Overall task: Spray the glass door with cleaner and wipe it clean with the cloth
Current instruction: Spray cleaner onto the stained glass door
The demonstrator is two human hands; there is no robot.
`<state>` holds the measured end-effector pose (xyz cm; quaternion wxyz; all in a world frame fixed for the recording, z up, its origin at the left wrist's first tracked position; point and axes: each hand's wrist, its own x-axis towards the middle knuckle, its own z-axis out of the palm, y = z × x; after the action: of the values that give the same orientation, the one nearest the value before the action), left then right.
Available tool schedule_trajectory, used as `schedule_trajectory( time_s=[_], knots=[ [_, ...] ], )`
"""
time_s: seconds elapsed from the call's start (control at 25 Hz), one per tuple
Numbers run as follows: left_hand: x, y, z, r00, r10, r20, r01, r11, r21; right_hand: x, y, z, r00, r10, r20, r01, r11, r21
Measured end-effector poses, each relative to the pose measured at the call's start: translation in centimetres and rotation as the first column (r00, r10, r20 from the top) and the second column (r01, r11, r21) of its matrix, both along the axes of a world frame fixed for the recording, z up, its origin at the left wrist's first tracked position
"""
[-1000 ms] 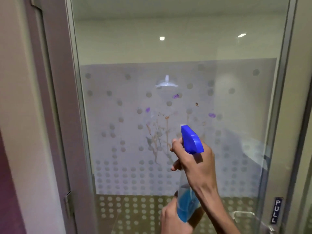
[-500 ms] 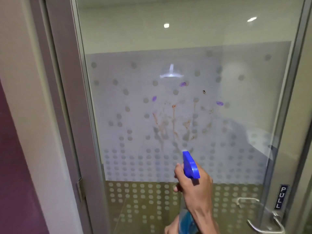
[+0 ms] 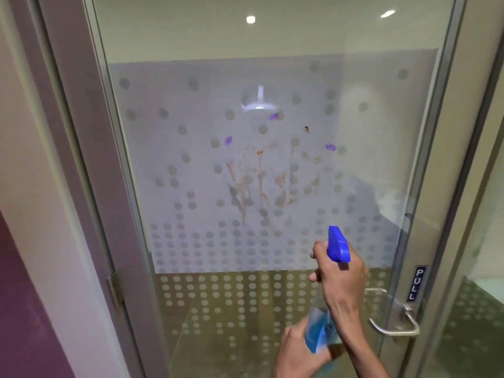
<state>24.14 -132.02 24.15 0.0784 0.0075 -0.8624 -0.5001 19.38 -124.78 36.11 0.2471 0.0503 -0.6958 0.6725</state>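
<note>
**Spray bottle raised before a stained glass door**

Frosted film with rows of clear dots covers the middle of the glass door (image 3: 191,159), which sits in a grey metal frame (image 3: 90,132) with a pale wall and a purple panel (image 3: 24,309) to the left. Brown streaks (image 3: 259,184) run down the centre of the frosted area, with a few purple smudges (image 3: 228,140) and small dark specks around them. A clear suction hook (image 3: 259,102) sticks to the glass just above the stains. At the right edge of the door are a metal lever handle (image 3: 392,320) and a small dark "PULL" label (image 3: 416,283) above it. Two ceiling lights reflect near the top of the pane.

The right hand (image 3: 341,279) is wrapped around the neck of the spray bottle (image 3: 320,334), its grip closed on the bottle with fingers curled at the trigger below the blue spray head (image 3: 338,244), whose nozzle points up toward the glass. The left hand (image 3: 297,350) closes around the bottle's lower body, which holds blue liquid. The bottle is below and to the right of the brown streaks, in front of the door's dotted lower band; whether it touches the glass cannot be told. A bit of blue under the left hand may be cloth, but that is unclear.
</note>
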Motion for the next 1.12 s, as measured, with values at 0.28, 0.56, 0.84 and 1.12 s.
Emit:
schedule_trajectory(
  time_s=[0.28,0.56,0.84,1.12],
  knots=[
    [-0.8,-1.9,2.1,0.980,-0.025,-0.197,0.042,0.995,0.085,-0.4,-1.1,3.4,0.998,0.025,-0.060,-0.023,0.999,0.045],
    [-1.2,-7.1,8.9,0.949,-0.075,-0.307,0.137,0.973,0.185,-0.5,-0.9,5.2,0.993,0.103,-0.060,-0.105,0.994,-0.030],
    [-3.1,-8.9,15.1,0.902,0.187,-0.390,-0.052,0.942,0.332,0.4,-3.9,7.2,0.985,0.131,-0.113,-0.121,0.988,0.091],
    [-2.9,-14.4,25.9,0.311,0.511,-0.801,-0.531,0.792,0.300,0.4,-6.9,10.9,0.967,0.226,-0.118,-0.206,0.965,0.161]
  ],
)
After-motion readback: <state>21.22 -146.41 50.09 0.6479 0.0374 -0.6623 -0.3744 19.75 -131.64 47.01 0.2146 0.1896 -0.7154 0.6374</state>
